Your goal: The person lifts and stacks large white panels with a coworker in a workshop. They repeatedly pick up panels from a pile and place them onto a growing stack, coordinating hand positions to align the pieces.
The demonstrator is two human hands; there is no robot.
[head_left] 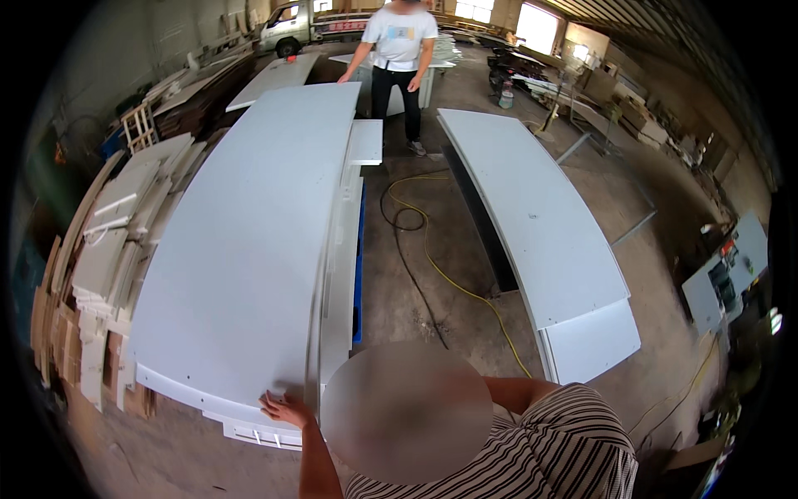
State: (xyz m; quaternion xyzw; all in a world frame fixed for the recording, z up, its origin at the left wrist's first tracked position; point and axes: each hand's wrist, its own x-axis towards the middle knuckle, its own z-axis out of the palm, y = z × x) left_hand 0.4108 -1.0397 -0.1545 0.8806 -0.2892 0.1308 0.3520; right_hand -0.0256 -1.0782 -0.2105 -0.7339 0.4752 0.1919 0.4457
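A long pale grey-white panel (249, 224) lies on a stack of boards at the left. My left hand (287, 409) rests on its near right corner, fingers spread on the top face. My bare right forearm (522, 392) comes out of a striped sleeve and bends inward; a blurred round patch covers where it ends, so my right hand is hidden. At the panel's far end, a person in a white T-shirt (399, 41) has one hand (345, 76) at its edge. The person's other hand (414, 84) hangs beside the body.
Another long pale panel (532, 208) lies on a raised support at the right, with a shorter piece (590, 341) at its near end. A yellow hose (465, 291) and a dark cable cross the floor between the stacks. Cut boards (108, 266) are piled at far left; a truck (291, 29) stands behind.
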